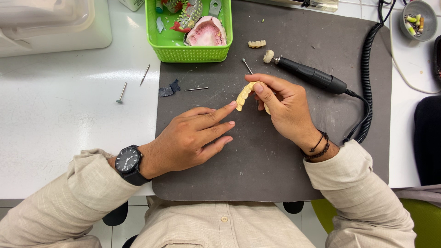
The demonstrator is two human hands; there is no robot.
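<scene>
My right hand [285,108] grips a curved, cream-yellow row of model teeth [244,95] between thumb and fingers, just above the dark grey mat [275,170]. My left hand [195,138] lies over the mat with fingers stretched out; its index fingertip touches the lower end of the tooth row. A black watch sits on my left wrist and dark bead bracelets on my right.
A black rotary handpiece [312,73] with a coiled cable [366,82] lies on the mat, right of a smaller tooth piece [257,43]. A green basket [188,46] holds pink dental casts. Loose burs [121,93] lie on the white table. A grey bowl [418,20] sits far right.
</scene>
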